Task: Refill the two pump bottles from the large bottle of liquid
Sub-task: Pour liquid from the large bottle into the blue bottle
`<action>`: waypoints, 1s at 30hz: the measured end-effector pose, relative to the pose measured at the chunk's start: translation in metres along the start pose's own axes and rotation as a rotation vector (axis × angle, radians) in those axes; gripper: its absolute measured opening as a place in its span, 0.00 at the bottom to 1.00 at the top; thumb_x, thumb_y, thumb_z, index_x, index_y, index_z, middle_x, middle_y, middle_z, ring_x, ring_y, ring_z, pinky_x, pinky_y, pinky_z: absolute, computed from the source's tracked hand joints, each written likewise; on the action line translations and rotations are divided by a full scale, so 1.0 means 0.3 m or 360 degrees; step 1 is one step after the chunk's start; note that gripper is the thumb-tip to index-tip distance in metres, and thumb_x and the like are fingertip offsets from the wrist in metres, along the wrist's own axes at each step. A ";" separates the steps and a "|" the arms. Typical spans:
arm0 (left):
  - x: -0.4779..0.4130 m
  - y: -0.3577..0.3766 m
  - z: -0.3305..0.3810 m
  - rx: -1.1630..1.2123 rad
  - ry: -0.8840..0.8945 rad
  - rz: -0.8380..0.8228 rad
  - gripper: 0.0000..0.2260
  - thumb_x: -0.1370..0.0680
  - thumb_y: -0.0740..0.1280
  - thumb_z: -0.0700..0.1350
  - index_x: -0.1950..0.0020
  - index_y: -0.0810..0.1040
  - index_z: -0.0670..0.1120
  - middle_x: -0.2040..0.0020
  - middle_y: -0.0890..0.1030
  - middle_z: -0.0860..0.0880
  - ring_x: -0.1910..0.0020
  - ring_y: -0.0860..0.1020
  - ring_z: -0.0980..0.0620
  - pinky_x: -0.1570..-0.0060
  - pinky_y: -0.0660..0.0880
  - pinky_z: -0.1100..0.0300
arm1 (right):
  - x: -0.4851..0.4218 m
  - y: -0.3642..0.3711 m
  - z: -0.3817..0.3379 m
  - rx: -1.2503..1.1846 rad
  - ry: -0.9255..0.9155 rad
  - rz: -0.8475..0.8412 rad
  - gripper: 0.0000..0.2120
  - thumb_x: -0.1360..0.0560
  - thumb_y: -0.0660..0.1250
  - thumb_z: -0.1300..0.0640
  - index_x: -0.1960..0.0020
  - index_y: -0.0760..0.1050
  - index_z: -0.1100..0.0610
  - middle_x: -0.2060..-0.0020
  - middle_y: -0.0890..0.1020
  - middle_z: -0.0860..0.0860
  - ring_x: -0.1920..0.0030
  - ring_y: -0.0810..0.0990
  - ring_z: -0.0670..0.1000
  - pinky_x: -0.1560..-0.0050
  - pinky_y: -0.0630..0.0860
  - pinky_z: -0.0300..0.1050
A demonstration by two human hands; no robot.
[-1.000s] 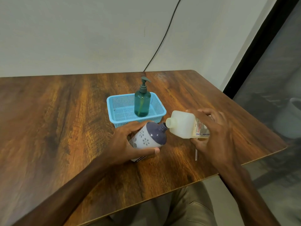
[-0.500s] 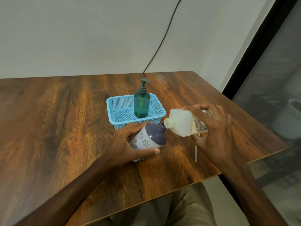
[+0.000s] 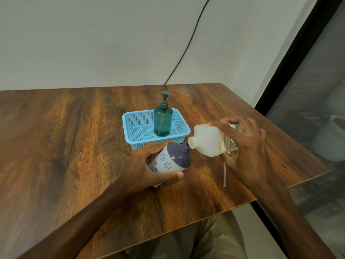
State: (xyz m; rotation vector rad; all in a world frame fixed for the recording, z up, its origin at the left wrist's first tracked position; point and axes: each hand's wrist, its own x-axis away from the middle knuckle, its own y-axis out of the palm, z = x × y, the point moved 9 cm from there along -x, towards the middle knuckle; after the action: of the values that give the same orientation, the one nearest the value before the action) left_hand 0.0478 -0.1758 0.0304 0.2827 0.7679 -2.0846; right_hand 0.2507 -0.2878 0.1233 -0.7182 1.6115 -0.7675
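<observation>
Far left: bare dark wood of the bench point(image 3: 56, 146). Next, the left hand point(image 3: 147, 165), fingers and thumb curled round the white-and-purple pump bottle point(image 3: 171, 159), held tilted to the right, base low near the bench, pump head off. Behind it, a blue basket point(image 3: 139, 143) with the green pump bottle point(image 3: 162, 122) upright inside, pump on, apart from both hands.

At the middle, the dark open neck of the tilted bottle touching or almost touching the pale mouth of the large bottle point(image 3: 207, 141); cannot tell which. No flow of liquid visible.

To the right, the right hand point(image 3: 248, 150), grasping the large bottle round its labelled body, nearly on its side above the bench. Below that hand, a thin clear tube point(image 3: 224, 174) flat on the bench, probably the dip tube of the removed pump.

Judged as the pour into the first of the two bottles. To do it well:
- Bring the large mouth just over the small neck, not beside it.
- Raise the back of the large bottle slowly, for a thin stream.
- Hold the receiving bottle firm, and bring it more upright with the rising level.
- Stop below the shoulder, leaving room for the tube.

Risk of a spill on the bench with so narrow a neck.
</observation>
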 end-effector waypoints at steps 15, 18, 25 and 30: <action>-0.001 0.008 -0.036 0.0001 -0.0026 -0.0044 0.35 0.34 0.82 0.64 0.30 0.80 0.55 0.37 0.83 0.62 0.36 0.81 0.59 0.41 0.80 0.63 | -0.013 -0.004 -0.007 0.0009 -0.0076 0.0006 0.39 0.41 0.83 0.60 0.32 0.76 0.48 0.36 0.75 0.53 0.32 0.69 0.56 0.37 0.66 0.59; -0.001 0.006 -0.041 -0.0011 -0.0027 -0.0040 0.35 0.34 0.83 0.62 0.30 0.81 0.52 0.37 0.83 0.61 0.36 0.81 0.58 0.41 0.80 0.62 | -0.016 -0.007 -0.008 0.0003 -0.0088 0.0014 0.40 0.41 0.83 0.60 0.32 0.76 0.48 0.36 0.75 0.53 0.33 0.69 0.57 0.38 0.66 0.59; 0.001 0.007 -0.051 0.0015 -0.0052 -0.0035 0.35 0.34 0.82 0.63 0.31 0.80 0.53 0.37 0.83 0.62 0.36 0.81 0.58 0.41 0.80 0.64 | -0.021 -0.003 -0.012 0.0011 -0.0108 -0.0003 0.40 0.42 0.83 0.60 0.32 0.75 0.47 0.36 0.74 0.53 0.33 0.69 0.57 0.38 0.66 0.59; -0.002 0.003 -0.032 0.0062 -0.0030 -0.0024 0.33 0.34 0.81 0.65 0.32 0.79 0.59 0.37 0.83 0.63 0.37 0.81 0.59 0.42 0.79 0.67 | -0.027 0.000 -0.010 0.0019 -0.0109 -0.0008 0.41 0.42 0.83 0.60 0.32 0.75 0.47 0.36 0.75 0.53 0.33 0.69 0.58 0.38 0.66 0.59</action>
State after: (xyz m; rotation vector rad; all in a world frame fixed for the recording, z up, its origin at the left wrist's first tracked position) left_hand 0.0480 -0.1699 0.0229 0.2787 0.7209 -2.1150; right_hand 0.2491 -0.2811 0.1283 -0.7326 1.5428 -0.7479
